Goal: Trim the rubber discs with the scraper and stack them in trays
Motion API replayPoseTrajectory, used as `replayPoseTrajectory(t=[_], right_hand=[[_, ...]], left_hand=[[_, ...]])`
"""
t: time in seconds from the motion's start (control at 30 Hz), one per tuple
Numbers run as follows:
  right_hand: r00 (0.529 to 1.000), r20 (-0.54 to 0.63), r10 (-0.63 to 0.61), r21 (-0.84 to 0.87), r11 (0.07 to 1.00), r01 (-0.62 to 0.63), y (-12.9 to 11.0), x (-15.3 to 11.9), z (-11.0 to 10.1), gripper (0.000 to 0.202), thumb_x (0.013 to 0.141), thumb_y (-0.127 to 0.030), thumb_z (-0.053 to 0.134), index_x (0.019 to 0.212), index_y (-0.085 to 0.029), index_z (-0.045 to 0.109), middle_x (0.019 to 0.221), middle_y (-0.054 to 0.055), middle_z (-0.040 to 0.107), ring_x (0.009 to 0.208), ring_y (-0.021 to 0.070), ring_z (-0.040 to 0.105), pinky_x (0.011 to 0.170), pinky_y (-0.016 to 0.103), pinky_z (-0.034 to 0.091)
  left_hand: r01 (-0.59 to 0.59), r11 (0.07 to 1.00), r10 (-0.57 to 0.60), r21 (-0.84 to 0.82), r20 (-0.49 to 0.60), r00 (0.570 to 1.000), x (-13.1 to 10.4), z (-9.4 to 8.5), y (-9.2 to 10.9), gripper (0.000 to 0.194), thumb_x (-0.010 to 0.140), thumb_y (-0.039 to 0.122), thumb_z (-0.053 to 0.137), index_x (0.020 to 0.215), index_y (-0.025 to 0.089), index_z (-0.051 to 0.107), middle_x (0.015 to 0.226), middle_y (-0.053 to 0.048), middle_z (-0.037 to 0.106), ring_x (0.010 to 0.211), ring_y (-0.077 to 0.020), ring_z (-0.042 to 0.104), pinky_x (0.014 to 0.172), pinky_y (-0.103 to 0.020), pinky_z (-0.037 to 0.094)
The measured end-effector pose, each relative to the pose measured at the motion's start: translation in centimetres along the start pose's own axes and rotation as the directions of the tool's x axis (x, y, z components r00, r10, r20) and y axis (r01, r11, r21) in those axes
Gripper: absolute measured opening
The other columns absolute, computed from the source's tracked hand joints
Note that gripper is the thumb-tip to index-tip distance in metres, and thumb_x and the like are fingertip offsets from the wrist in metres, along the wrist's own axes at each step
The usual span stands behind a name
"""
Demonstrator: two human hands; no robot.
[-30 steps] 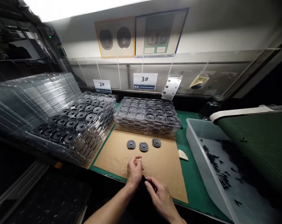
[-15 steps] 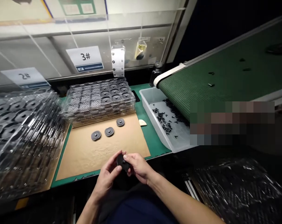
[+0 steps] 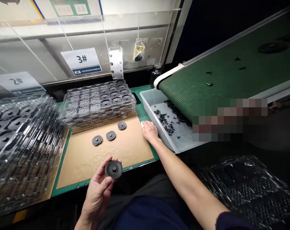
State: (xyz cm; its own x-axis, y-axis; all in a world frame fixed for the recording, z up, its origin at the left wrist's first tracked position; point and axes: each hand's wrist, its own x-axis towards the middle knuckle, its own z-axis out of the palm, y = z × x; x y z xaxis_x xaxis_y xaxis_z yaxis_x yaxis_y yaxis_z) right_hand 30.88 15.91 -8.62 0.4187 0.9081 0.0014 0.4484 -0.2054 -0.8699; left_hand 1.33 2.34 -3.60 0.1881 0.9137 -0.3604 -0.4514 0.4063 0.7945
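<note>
My left hand [image 3: 97,191] holds a dark grey rounded rubber part [image 3: 117,172] by its edge, thumb in front. The part has a small raised stud at its middle and faces up toward me. My right hand [image 3: 149,130] rests at the right edge of the brown paper sheet [image 3: 125,148], fingers curled over a small cream half-round piece [image 3: 142,124]. Most of that piece is hidden under the fingers. Three similar grey rubber parts, one of them [image 3: 110,135] in the middle, lie in a slanting row on the paper.
Stacked clear plastic trays [image 3: 99,110] with grey parts stand behind the paper; another tall stack [image 3: 27,153] is at left. To the right, a white bin [image 3: 169,140] holds small black pieces beneath a green conveyor belt [image 3: 221,76]. A blurred-out patch covers the area beside the bin.
My right hand has let go of the grey rubber part and reached forward to the cream piece. My left hand keeps the part, now lower and further left.
</note>
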Motion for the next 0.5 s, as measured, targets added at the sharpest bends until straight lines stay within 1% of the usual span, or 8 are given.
replayPoseTrajectory(t=[0.07, 0.13, 0.2, 0.27, 0.37, 0.4, 0.43, 0.5], right_hand=[[1.0, -0.013, 0.021, 0.049, 0.999, -0.02, 0.1, -0.5, 0.4, 0.032, 0.09, -0.019, 0.06, 0.121, -0.017, 0.069, 0.139, 0.018, 0.064, 0.141, 0.0333, 0.047, 0.119, 0.05, 0.036], [0.999, 0.011, 0.047, 0.139, 0.989, -0.048, -0.3, -1.8, 0.9, 0.036, 0.099, -0.031, 0.052, 0.128, -0.016, 0.064, 0.138, 0.019, 0.064, 0.136, 0.032, 0.053, 0.109, 0.047, 0.048], [0.993, 0.107, 0.056, 0.254, 0.964, -0.082, -1.2, -3.9, 1.5, 0.046, 0.106, -0.044, 0.037, 0.133, -0.015, 0.06, 0.131, 0.019, 0.067, 0.123, 0.0294, 0.064, 0.092, 0.042, 0.058], [0.971, 0.239, 0.022, 0.362, 0.926, -0.11, -2.7, -6.6, 2.0, 0.054, 0.108, -0.049, 0.026, 0.132, -0.015, 0.061, 0.123, 0.018, 0.072, 0.108, 0.0265, 0.072, 0.078, 0.038, 0.062], [0.926, 0.369, -0.075, 0.466, 0.877, -0.115, -5.5, -10.9, 2.1, 0.046, 0.106, -0.049, 0.04, 0.124, -0.016, 0.067, 0.113, 0.013, 0.075, 0.096, 0.0234, 0.075, 0.072, 0.033, 0.063], [0.915, 0.381, -0.133, 0.478, 0.875, -0.071, -6.3, -12.1, 1.9, 0.039, 0.104, -0.047, 0.049, 0.119, -0.017, 0.07, 0.11, 0.012, 0.075, 0.095, 0.0226, 0.075, 0.074, 0.033, 0.063], [0.901, 0.365, -0.234, 0.473, 0.88, 0.037, -7.1, -13.1, 1.6, 0.032, 0.102, -0.042, 0.055, 0.116, -0.019, 0.072, 0.11, 0.011, 0.074, 0.098, 0.0221, 0.073, 0.08, 0.033, 0.062], [0.819, 0.298, -0.489, 0.38, 0.849, 0.368, -8.4, -14.7, 0.7, 0.024, 0.102, -0.029, 0.057, 0.117, -0.02, 0.073, 0.115, 0.011, 0.072, 0.107, 0.0218, 0.069, 0.094, 0.035, 0.058]], left_hand=[[-0.001, 0.999, 0.002, -0.046, 0.003, 1.0, -0.2, -0.1, 0.2, 0.065, 0.072, 0.03, 0.095, 0.133, 0.025, 0.072, 0.137, -0.014, 0.072, 0.132, -0.0308, 0.064, 0.104, -0.026, 0.056], [-0.012, 0.997, 0.011, -0.083, -0.006, 1.0, -0.4, -0.1, 0.4, 0.067, 0.071, 0.03, 0.095, 0.133, 0.024, 0.072, 0.135, -0.013, 0.073, 0.132, -0.0312, 0.065, 0.106, -0.029, 0.056], [-0.02, 0.995, 0.018, -0.097, -0.017, 1.0, -0.4, 0.0, 0.5, 0.069, 0.069, 0.03, 0.096, 0.133, 0.024, 0.072, 0.134, -0.013, 0.074, 0.132, -0.0319, 0.064, 0.106, -0.03, 0.056], [-0.029, 0.996, 0.027, -0.087, -0.026, 0.999, -0.4, 0.2, 0.5, 0.069, 0.068, 0.029, 0.097, 0.132, 0.024, 0.073, 0.133, -0.012, 0.074, 0.133, -0.0321, 0.064, 0.106, -0.031, 0.056], [-0.029, 0.998, 0.027, -0.048, -0.04, 0.999, -0.1, 0.7, 0.5, 0.068, 0.069, 0.027, 0.096, 0.132, 0.026, 0.073, 0.133, -0.01, 0.074, 0.13, -0.0296, 0.066, 0.105, -0.029, 0.055], [-0.031, 0.999, 0.029, -0.034, -0.044, 0.999, -0.1, 0.8, 0.6, 0.068, 0.068, 0.027, 0.096, 0.132, 0.027, 0.073, 0.133, -0.009, 0.074, 0.129, -0.0284, 0.067, 0.105, -0.027, 0.055], [-0.034, 0.999, 0.033, -0.023, -0.049, 0.998, 0.0, 1.0, 0.7, 0.069, 0.068, 0.027, 0.096, 0.133, 0.028, 0.072, 0.134, -0.008, 0.074, 0.127, -0.0273, 0.067, 0.104, -0.026, 0.055], [-0.049, 0.999, 0.048, -0.006, -0.068, 0.997, 0.0, 1.2, 0.9, 0.071, 0.067, 0.027, 0.097, 0.133, 0.029, 0.072, 0.133, -0.006, 0.074, 0.125, -0.0253, 0.068, 0.103, -0.025, 0.056]])
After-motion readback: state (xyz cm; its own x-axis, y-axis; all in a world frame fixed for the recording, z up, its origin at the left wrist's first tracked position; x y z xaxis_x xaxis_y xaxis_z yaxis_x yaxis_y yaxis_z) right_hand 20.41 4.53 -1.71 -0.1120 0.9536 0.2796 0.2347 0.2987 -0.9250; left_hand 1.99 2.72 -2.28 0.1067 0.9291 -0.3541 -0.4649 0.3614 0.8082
